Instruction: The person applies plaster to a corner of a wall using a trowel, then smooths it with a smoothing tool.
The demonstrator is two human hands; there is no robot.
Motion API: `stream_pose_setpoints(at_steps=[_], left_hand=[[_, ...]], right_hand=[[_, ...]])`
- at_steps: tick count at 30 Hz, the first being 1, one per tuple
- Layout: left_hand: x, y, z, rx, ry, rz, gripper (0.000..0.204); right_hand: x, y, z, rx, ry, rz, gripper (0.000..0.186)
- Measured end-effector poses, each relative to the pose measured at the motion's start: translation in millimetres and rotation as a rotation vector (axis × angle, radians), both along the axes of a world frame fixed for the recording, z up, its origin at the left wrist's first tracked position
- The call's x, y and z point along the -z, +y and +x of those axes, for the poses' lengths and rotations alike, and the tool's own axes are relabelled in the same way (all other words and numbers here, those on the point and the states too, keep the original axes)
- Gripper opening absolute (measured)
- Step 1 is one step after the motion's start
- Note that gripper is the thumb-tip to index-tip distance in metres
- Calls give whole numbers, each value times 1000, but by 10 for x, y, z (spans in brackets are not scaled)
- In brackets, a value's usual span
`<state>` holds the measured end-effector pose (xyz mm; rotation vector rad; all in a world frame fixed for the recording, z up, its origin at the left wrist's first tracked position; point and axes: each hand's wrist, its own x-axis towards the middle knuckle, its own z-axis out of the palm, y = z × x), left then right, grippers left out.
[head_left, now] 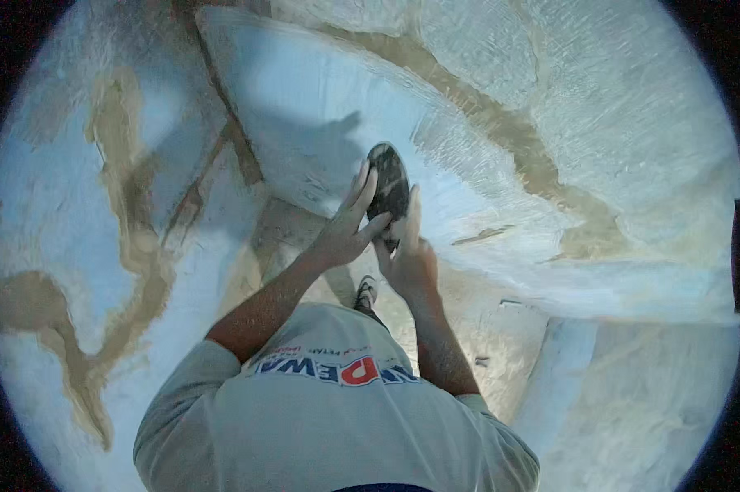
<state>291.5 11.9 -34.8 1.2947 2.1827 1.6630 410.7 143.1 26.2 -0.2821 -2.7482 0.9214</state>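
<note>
A dark, flat oval pad [388, 182], streaked with pale dust, is held upright in front of the blue-white wall [304, 82]. Its exact kind does not show. My left hand [343, 233] grips its left edge, the thumb lying across the lower part. Along the lower right edge, my right hand [411, 261] holds it too, fingers pointing up. The pad's bottom end is partly covered by my fingers. Whether it touches the wall I cannot tell.
Brown filled streaks [530, 156] run across the wall ahead and on the left wall [132, 238]. A dark crack [222, 94] descends to the corner. Below are a dusty floor [468, 328], my shoe [367, 289] and small debris [482, 361].
</note>
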Motion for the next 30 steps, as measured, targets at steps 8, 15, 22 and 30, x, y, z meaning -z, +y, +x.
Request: stream_pose_setpoints(at_steps=[8,15,22,30], left_hand=[[-477,1056,-180,-51,123,-42,101],[-354,1398,-312,-112,215,36,110],[-366,1198,-623,-77,136,104,114],[-386,635,-1180,-139,131,149,118]], right_hand=[[-401,1106,-253,-54,86,319,96],[-425,1302,-389,-84,146,371,41],[-372,1157,-723,-137,187,499,92],[-643,487,-1324,-112,-13,471,89]])
